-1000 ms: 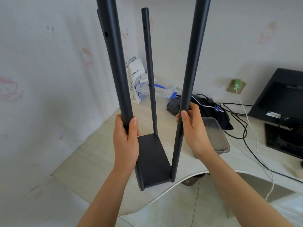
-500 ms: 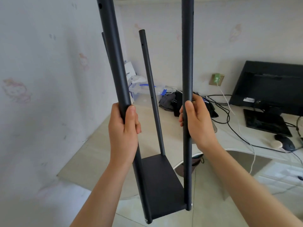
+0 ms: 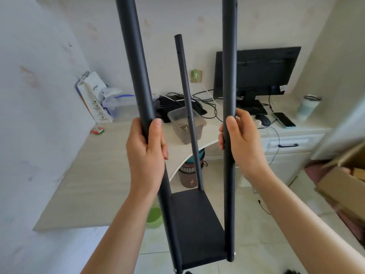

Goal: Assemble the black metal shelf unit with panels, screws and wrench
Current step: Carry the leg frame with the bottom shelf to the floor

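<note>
head view shows the shelf unit (image 3: 194,224) held in the air in front of the desk (image 3: 98,175), its bottom panel (image 3: 195,228) low and level, its posts running nearly straight up out of frame. left hand (image 3: 146,153) has fingers and thumb curled round the near left post (image 3: 136,66); right hand (image 3: 243,143) is curled round the near right post (image 3: 229,56) at about the same height. a far post (image 3: 187,107) stands between and beyond them. the long axis is vertical and both hands sit equally near, so setting it down probably means lowering it straight, keeping the posts plumb. wrench and screws are not visible.
</note>
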### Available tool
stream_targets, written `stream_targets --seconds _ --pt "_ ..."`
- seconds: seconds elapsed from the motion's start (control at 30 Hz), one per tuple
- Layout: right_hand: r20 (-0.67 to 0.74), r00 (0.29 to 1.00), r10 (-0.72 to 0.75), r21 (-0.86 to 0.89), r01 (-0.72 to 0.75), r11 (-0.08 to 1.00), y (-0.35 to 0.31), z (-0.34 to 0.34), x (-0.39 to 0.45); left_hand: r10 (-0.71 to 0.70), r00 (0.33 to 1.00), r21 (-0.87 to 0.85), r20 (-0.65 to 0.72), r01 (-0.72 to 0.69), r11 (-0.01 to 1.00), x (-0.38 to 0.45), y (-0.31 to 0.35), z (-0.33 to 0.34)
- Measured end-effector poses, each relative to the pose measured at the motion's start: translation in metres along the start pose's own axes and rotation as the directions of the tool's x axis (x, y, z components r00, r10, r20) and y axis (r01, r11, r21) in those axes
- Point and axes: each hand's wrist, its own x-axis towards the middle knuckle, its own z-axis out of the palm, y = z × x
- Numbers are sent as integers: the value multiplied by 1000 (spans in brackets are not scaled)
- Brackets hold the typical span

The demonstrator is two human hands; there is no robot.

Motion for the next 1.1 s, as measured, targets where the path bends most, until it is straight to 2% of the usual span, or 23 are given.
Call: stream_targets --seconds 0.17,0.4,0.67,0.77,0.87,0.97,1.1 --pt "-131 991 26 -63 -35 997 -2 -66 -43 -35 989 -74 145 46 996 -42 6 42" --pt "-291 949 120 -28 -134 991 -21 -172 -131 -73 942 -85 327 107 991 -138 16 102" --pt "-402 879 258 -29 -294 955 -37 -297 -265 -136 866 -104 482 210 972 -280 32 164" --pt "-483 826 291 -39 -352 935 -35 -338 -317 -152 826 -100 543 243 965 -338 33 186" --pt "-570 756 321 -42 -417 908 -29 -379 -366 -165 729 -59 665 271 961 -389 28 209" --pt "-637 678 367 8 -471 882 -18 -411 -413 -223 549 54 805 307 950 -424 17 237" --pt "-699 564 440 54 -571 819 7 -438 -469 -320 287 221 903 330 918 -461 -3 276"
